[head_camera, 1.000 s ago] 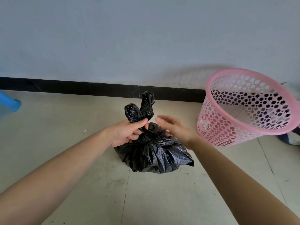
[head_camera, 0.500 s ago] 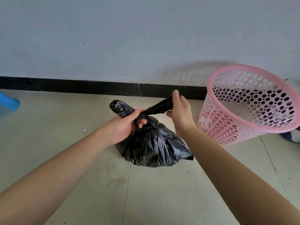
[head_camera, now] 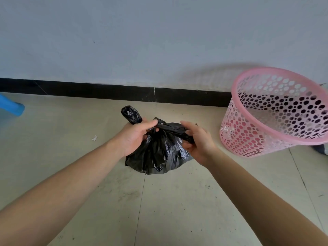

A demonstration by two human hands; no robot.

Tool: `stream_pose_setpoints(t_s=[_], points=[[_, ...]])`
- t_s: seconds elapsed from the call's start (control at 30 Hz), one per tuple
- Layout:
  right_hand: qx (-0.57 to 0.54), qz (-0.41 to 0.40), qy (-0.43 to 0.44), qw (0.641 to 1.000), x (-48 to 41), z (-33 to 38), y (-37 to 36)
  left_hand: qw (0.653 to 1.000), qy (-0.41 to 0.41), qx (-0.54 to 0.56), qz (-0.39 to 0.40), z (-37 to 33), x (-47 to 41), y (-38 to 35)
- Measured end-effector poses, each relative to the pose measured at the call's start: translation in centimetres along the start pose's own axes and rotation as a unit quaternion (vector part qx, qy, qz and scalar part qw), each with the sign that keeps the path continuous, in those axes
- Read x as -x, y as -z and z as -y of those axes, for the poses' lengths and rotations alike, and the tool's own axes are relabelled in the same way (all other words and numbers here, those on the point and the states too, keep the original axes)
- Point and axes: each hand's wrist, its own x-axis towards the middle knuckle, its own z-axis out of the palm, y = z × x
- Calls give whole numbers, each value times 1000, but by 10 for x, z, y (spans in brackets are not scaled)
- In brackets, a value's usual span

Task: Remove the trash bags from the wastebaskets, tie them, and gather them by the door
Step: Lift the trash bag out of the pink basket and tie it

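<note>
A black trash bag (head_camera: pixel 158 157) sits on the tiled floor between my two hands, its neck gathered. My left hand (head_camera: pixel 135 137) grips the neck, and one twisted ear of the bag sticks up behind it. My right hand (head_camera: pixel 198 141) grips the other twisted ear, drawn down and to the right across the bag's top. A pink perforated wastebasket (head_camera: pixel 248 139) stands at the right, tilted toward me, with no bag inside it.
A white wall with a black skirting board (head_camera: pixel 88 89) runs behind the bag. A blue object (head_camera: pixel 10 105) pokes in at the left edge. A small white scrap (head_camera: pixel 95 138) lies on the floor left of my left hand.
My right hand took hold of the right ear of the bag, pulled it up, and has now drawn it down and rightward. My left hand kept its grip on the neck.
</note>
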Motion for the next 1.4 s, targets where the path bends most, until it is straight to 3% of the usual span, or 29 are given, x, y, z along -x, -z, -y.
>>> stream_pose_setpoints(t_s=[0.13,0.2,0.27,0.4,0.5,0.63,0.73,0.77,0.83,0.9,1.0,1.1,1.3,1.33,1.4], points=[[167,51,54,983,2,4,7,999,-47,-1,-27,1,3,0],[337,71,119,931,6,8,7,997,-64,-21,-39,1,3,-1],[428,71,164,886,7,11,7,994,-82,-54,-48,-3,3,0],[444,106,125,881,9,18,5,983,-111,-141,-42,-13,7,5],[464,108,154,866,5,19,7,970,-112,-212,-32,-18,8,10],[411,69,189,889,-5,17,10,948,-120,-296,-8,-29,12,13],[497,58,233,834,-12,14,14,931,-119,-346,-6,-33,15,6],[488,79,218,841,-14,13,14,924,-120,-364,-9,-33,17,3],[353,134,139,915,-11,21,16,911,-118,-394,-6,-32,17,-3],[243,155,103,952,-12,29,22,908,-120,-402,-5,-30,17,-9],[345,166,141,913,-10,39,24,906,-119,-405,3,-27,15,-17],[434,230,87,867,-10,31,15,906,-134,-401,0,-27,15,-21],[524,131,169,825,-19,2,13,900,-201,-361,-140,-6,7,-10],[542,137,173,811,-19,-1,13,894,-208,-363,-159,0,6,-8],[544,165,168,805,-17,-6,11,847,-240,-422,-215,6,5,-6]])
